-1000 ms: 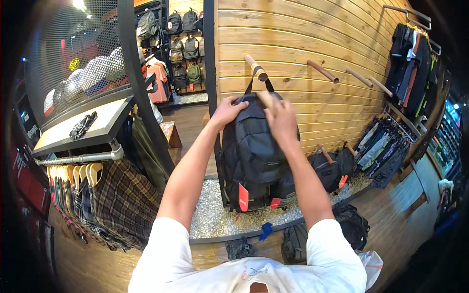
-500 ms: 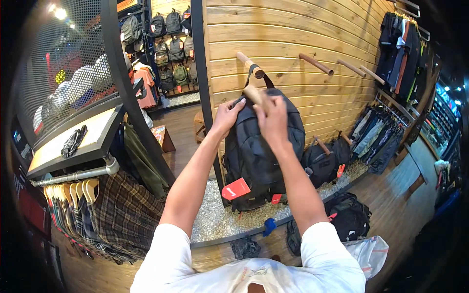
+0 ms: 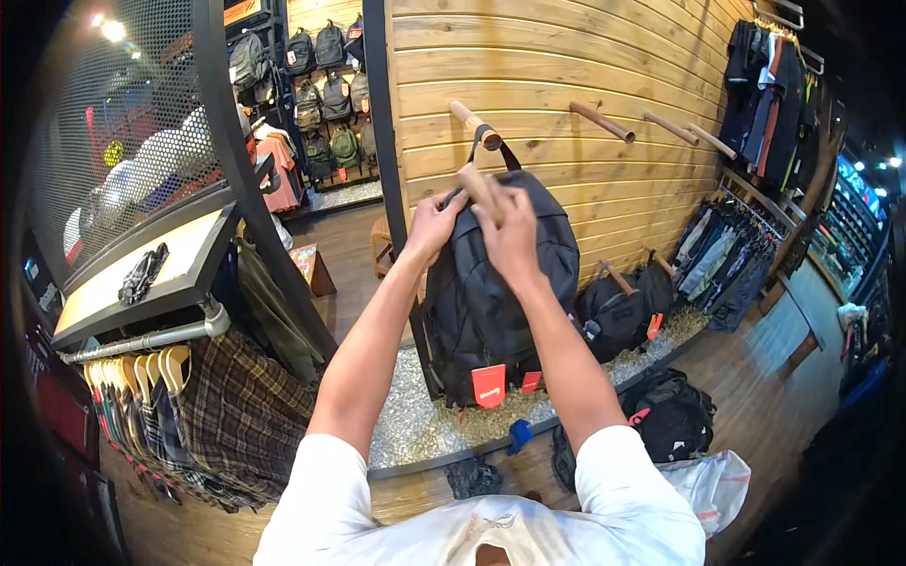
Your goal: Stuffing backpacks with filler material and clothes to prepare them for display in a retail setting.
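Hands were both at the top of the black backpack (image 3: 495, 292), hanging by its loop from a wooden peg (image 3: 475, 124) on the plank wall (image 3: 604, 66): I saw my left hand (image 3: 432, 224) pinching the top edge, my right hand (image 3: 510, 231) curled over it, so I judged the hanging was being settled, needing a careful letting go.

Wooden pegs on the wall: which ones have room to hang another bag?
The three pegs to the right are bare. The left peg is taken by the black backpack, with both hands, left hand and right hand, at its top. Below, the gravel ledge is crowded with bags on the right.
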Tool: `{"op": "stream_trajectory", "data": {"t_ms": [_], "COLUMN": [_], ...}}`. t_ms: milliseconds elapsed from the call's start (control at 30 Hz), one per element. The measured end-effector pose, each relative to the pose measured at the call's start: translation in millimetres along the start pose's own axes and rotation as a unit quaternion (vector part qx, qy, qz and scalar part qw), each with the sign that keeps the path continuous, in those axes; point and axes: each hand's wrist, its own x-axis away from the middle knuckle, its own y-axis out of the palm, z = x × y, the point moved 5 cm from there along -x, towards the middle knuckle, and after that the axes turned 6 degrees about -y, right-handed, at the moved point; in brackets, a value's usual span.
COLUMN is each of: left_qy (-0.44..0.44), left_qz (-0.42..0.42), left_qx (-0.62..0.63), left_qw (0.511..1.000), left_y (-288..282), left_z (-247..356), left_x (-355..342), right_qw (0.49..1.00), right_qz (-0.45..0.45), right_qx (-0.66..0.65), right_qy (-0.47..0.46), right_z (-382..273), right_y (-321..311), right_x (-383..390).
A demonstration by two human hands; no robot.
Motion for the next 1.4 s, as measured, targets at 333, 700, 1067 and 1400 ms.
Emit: {"op": "stream_trajectory", "data": {"t_ms": [333, 700, 1067, 1400], "left_qy": [0.072, -0.011, -0.007, -0.176], "left_qz": [-0.022, 0.061, -0.071, -0.035], "left_qx": [-0.052, -0.161, -0.060, 0.049], "left_qw": [0.996, 0.985, 0.996, 0.982], "left_y": [-52, -59, -29, -42], "left_z": [-94, -208, -264, -277], "left_x": [65, 130, 145, 156], "right_qw": [0.997, 0.857, 0.873, 0.953], "right_qz": [-0.002, -0.450, -0.401, -0.232], "right_qx": [0.065, 0.244, 0.278, 0.190], "right_qy": [0.027, -0.061, -0.010, 0.030], "right_z": [-24, -30, 23, -20], "right_y": [-82, -13, 8, 16], "right_x": [-17, 152, 259, 188]}}
